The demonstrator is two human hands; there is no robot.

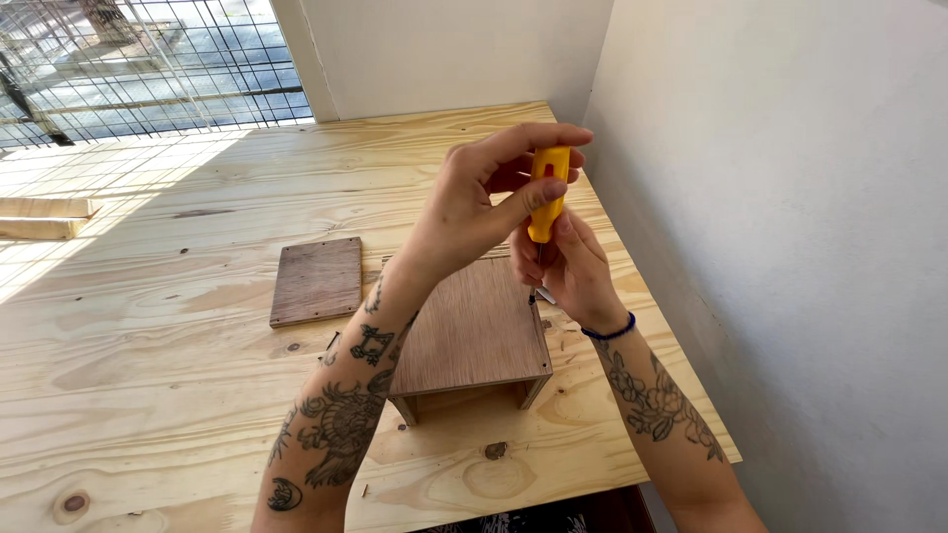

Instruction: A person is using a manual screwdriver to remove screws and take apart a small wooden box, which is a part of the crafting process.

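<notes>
A loose plywood panel (pixel 317 280) lies mid-worktop (pixel 148 326). Toward the right edge, the left hand (pixel 474 202) grips the yellow screwdriver (pixel 547 192) upright; the right hand (pixel 568 266) pinches its shaft at the wooden box's (pixel 474 336) far-right corner (screw unseen). Judged: driving; next needs steady downward pressure.
</notes>
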